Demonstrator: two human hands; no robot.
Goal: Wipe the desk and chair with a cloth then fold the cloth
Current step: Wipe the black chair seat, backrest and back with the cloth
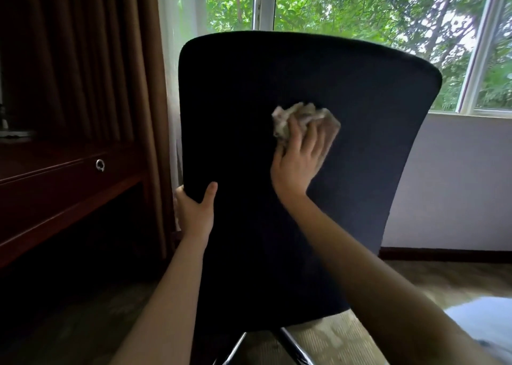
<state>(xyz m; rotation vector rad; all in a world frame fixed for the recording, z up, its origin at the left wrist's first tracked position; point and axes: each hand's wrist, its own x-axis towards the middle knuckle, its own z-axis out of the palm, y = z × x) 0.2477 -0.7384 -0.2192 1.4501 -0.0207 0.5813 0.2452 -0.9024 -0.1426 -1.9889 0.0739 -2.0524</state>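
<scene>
A black office chair (346, 93) fills the middle of the view, its tall backrest turned toward me. My right hand (297, 159) lies flat against the backrest's centre and presses a crumpled beige cloth (300, 117) onto it; the cloth bunches out above my fingers. My left hand (195, 208) grips the backrest's left edge low down, thumb on the near face and fingers hidden behind. The dark wooden desk (63, 179) stands at the left, with a drawer bearing a metal ring pull.
Brown curtains (91, 60) and a sheer white curtain hang behind the desk. A large window (360, 7) with green trees outside sits behind the chair, above a pale wall. The chair's chrome legs (291, 345) rest on carpet at the bottom.
</scene>
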